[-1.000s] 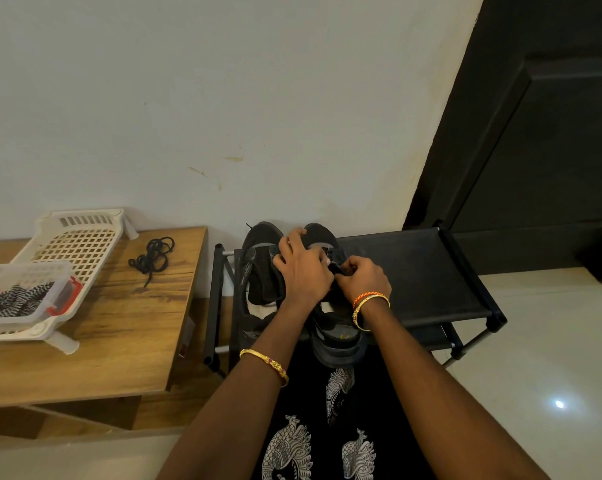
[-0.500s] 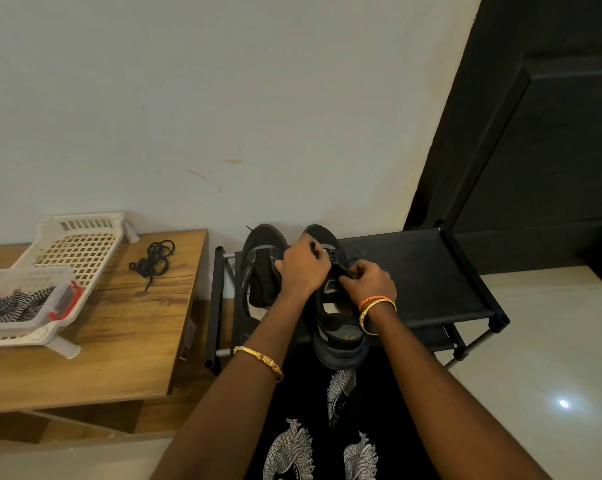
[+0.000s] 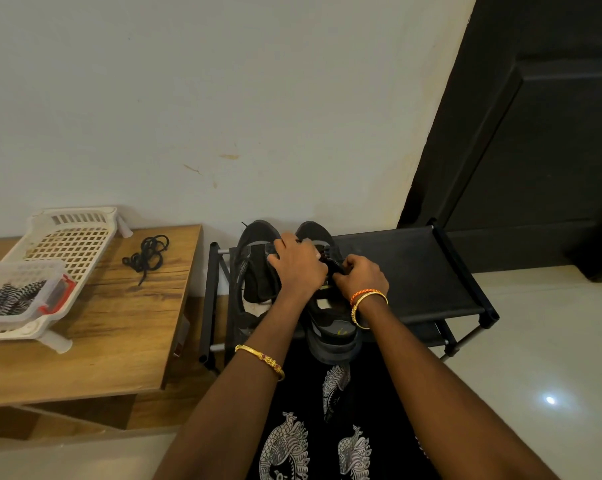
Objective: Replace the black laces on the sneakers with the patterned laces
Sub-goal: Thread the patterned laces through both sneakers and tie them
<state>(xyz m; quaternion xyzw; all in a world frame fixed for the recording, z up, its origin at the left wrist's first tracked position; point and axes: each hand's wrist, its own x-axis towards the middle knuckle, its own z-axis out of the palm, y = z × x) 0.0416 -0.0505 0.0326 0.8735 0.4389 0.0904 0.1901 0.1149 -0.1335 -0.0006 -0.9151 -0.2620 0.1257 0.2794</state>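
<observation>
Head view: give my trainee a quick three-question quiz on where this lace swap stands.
1. True or false: the patterned laces lie in the clear container on the wooden table.
2. Where is the loose black lace? A) on the floor B) on the wooden table, beside the white basket C) on the shoe rack
3. Fill in: both the left hand and right hand work on the ____ sneaker of the pair.

Key: 1 true; 2 B; 3 right. The left sneaker is untouched.
</observation>
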